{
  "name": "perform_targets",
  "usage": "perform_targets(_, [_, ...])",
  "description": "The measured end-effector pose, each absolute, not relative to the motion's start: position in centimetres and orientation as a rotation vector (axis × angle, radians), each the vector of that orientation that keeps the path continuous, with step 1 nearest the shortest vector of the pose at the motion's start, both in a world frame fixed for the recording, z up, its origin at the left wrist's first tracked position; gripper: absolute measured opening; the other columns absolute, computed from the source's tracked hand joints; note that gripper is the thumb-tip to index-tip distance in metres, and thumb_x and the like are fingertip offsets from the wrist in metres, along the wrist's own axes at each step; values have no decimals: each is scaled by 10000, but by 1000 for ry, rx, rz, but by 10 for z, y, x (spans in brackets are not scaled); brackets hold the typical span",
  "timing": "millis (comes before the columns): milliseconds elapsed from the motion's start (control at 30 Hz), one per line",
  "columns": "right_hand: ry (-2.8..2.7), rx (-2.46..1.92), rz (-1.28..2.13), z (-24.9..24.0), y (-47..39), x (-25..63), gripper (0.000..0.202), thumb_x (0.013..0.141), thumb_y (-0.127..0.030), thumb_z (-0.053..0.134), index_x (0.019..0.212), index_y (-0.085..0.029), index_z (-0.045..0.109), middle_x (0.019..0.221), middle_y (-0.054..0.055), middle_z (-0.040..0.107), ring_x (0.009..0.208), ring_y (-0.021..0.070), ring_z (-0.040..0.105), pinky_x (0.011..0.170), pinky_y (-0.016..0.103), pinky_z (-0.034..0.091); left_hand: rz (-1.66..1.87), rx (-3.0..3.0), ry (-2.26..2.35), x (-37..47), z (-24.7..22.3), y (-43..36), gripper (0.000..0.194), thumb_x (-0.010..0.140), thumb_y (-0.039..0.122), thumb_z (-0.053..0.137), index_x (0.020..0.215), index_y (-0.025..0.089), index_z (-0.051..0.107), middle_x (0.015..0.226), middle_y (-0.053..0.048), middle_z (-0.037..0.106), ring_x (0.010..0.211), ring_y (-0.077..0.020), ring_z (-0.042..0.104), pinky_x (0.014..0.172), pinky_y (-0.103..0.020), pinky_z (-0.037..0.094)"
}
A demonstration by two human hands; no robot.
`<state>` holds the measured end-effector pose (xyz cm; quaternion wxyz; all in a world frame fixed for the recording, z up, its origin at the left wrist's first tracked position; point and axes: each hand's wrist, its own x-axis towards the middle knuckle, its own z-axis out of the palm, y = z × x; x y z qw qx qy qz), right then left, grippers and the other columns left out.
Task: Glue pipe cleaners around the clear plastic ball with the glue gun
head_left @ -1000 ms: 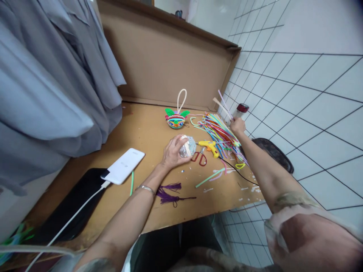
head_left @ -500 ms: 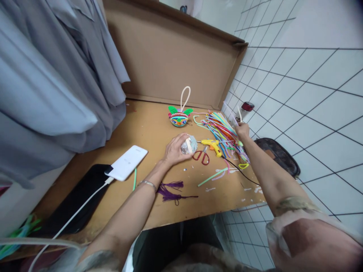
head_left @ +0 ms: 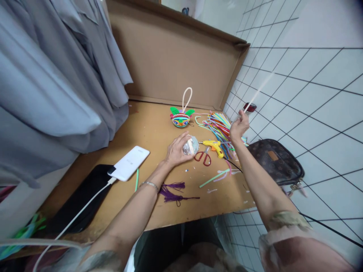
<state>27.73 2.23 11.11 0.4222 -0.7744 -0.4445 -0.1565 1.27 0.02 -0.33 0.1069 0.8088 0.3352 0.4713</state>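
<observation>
My left hand [head_left: 178, 150] is wrapped round a clear, silvery ball with a pale strip across it [head_left: 190, 146], just above the table. Raised over the right side, my right hand [head_left: 239, 125] pinches a long white stick [head_left: 259, 90] that points up and to the right. Beneath and beside that hand lies a bundle of coloured sticks [head_left: 218, 126]. A yellow glue gun [head_left: 213, 146] rests right of the ball, by red-handled scissors [head_left: 207, 160]. Behind the ball sits a colourful animal-face ornament with a white loop [head_left: 180, 118].
Purple tassels [head_left: 173, 193] lie near the front edge. At the left are a white phone-like device [head_left: 129, 163] with a cable and a dark flat device [head_left: 76, 200]. A brown bag [head_left: 276, 160] is at the right, and a cardboard wall [head_left: 176, 56] stands behind.
My right hand has risen slightly from the coloured bundle, drawing the white stick up so that much more of it shows. My left hand still holds the ball in nearly the same place.
</observation>
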Motion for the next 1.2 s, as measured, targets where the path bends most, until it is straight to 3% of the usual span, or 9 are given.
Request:
perform_targets(100, [-1091, -1647, -148, 98, 4, 246, 521, 882, -119, 219, 1341, -160, 461, 1240, 127, 606, 837, 152, 656, 787, 301, 520, 1360, 2395, 988, 13, -3, 1, 679, 646, 372, 800, 1261, 192, 575, 1521, -158, 490, 1331, -320, 564, 1079, -448, 502])
perform_targets(233, [-979, -1335, 123, 76, -17, 217, 391, 838, -208, 406, 1227, -243, 410, 942, 14, 654, 570, 100, 531, 549, 209, 427, 1338, 2389, 995, 12, -3, 1, 672, 661, 399, 787, 1267, 201, 575, 1398, -136, 612, 1310, -297, 583, 1109, -450, 476])
perform_targets(367, [-824, -1008, 410, 60, -23, 207, 177, 799, -377, 550, 895, -235, 503, 507, -122, 362, 404, 75, 248, 425, 184, 231, 1323, 2380, 1008, 12, -1, 0, 669, 670, 400, 788, 1272, 211, 568, 1456, -139, 559, 1351, -302, 547, 1119, -456, 464])
perform_targets(467, [-778, -932, 469, 46, -24, 205, 346, 839, -533, 529, 682, -226, 502, 466, -118, 225, 414, 75, 232, 445, 192, 283, 1313, 2377, 999, 11, -2, 1, 673, 665, 387, 797, 1272, 215, 561, 1496, -145, 517, 1371, -313, 526, 1117, -464, 463])
perform_targets(600, [-957, -1183, 217, 26, -35, 203, 483, 949, -588, 358, 768, -217, 609, 758, 18, 582, 750, 141, 580, 729, 280, 498, 1337, 2324, 1005, 10, -5, 4, 706, 639, 380, 813, 1271, 202, 554, 1464, -148, 541, 1349, -306, 542, 1121, -460, 465])
perform_targets(700, [-1285, -1359, -85, 16, -45, 202, 501, 1003, -528, 270, 890, -228, 655, 940, 68, 646, 926, 190, 590, 870, 352, 471, 1374, 2279, 1017, 10, -4, 5, 679, 637, 366, 805, 1246, 189, 563, 1393, -142, 589, 1311, -296, 566, 1112, -452, 476])
perform_targets(867, [-1703, -1367, -352, 6, -50, 193, 386, 1029, -333, 310, 902, -207, 652, 854, 90, 662, 812, 216, 568, 771, 353, 398, 1416, 2181, 1090, 9, -3, 7, 663, 631, 346, 802, 1229, 191, 564, 1326, -111, 613, 1255, -288, 590, 1090, -439, 492])
perform_targets(1033, [-2140, -1443, -595, -3, -53, 179, 234, 949, -172, 446, 908, -190, 675, 838, 89, 647, 819, 232, 528, 765, 369, 323, 1498, 2037, 1218, 5, -7, 14, 692, 643, 322, 805, 1263, 173, 536, 1311, -114, 594, 1220, -285, 602, 1063, -418, 503])
perform_targets(1200, [-2366, -1292, -537, -2, -53, 179, 318, 930, -118, 433, 1088, -235, 683, 936, 80, 650, 878, 222, 516, 778, 352, 321, 1573, 1954, 1268, 5, -9, 18, 685, 640, 316, 818, 1250, 187, 534, 1258, -100, 601, 1196, -276, 612, 1052, -404, 500])
